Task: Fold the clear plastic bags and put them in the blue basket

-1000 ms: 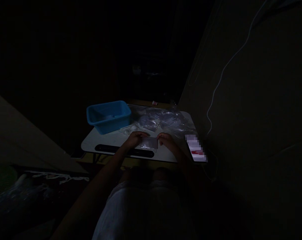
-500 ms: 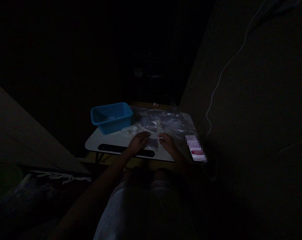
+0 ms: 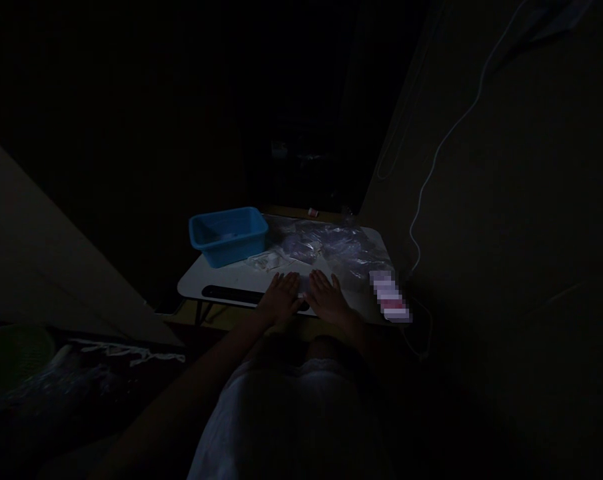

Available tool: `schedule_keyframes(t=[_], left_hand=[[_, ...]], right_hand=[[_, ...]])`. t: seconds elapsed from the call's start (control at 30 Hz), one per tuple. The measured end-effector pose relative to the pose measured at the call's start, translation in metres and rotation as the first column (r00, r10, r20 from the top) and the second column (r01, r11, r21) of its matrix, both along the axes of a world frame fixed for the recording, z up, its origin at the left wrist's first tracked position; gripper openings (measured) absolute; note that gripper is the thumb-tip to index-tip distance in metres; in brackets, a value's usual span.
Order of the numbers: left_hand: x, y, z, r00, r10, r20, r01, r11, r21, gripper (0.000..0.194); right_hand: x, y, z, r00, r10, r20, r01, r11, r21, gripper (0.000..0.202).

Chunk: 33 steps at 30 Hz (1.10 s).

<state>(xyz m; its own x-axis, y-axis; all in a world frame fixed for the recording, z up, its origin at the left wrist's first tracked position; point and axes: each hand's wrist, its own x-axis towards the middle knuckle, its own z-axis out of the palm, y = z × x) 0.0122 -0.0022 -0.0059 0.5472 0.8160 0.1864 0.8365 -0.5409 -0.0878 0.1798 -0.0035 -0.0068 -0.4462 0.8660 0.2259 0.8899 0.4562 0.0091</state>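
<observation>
My left hand (image 3: 282,295) lies flat near the front edge of the white folding table (image 3: 236,275), fingers stretched forward. Beside it my right hand (image 3: 325,295) is also flat, with its fingers out and slightly spread. Both press on a small clear plastic packet (image 3: 304,285), which shows only in the gap between them; the hands cover most of it. Just beyond the left fingers is a crumpled clear bag with something whitish in it (image 3: 268,260). Clear plastic bags (image 3: 341,241) lie spread behind the right hand. The scene is dim.
A blue plastic basin (image 3: 231,248) stands at the table's back left. On the right edge lies a lit phone (image 3: 390,297), its screen blurred out. A small red-and-white item (image 3: 313,213) sits behind the table. A white cable (image 3: 438,147) hangs along the right wall.
My right hand has come down and flattened onto the packet, its fingers unbent. My left hand has straightened its fingers beside it. The view has shifted slightly.
</observation>
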Motion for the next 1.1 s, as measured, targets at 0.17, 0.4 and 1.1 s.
schedule_keyframes(t=[0.17, 0.4, 1.1], left_hand=[[-0.013, 0.001, 0.008, 0.996, 0.084, -0.025, -0.085, 0.996, -0.037, 0.056], [0.024, -0.003, 0.032, 0.997, 0.053, 0.048, -0.049, 0.996, -0.071, 0.058], [0.045, -0.003, 0.016, 0.987, 0.149, 0.064, -0.126, 0.952, -0.278, 0.061]], right_hand=[[-0.001, 0.001, 0.001, 0.999, -0.02, 0.033, 0.022, 0.998, -0.058, 0.062], [-0.001, 0.002, 0.001, 0.997, -0.003, 0.082, 0.013, 0.993, -0.114, 0.067], [-0.004, -0.004, 0.01, 0.997, -0.032, 0.069, 0.042, 0.99, -0.137, 0.068]])
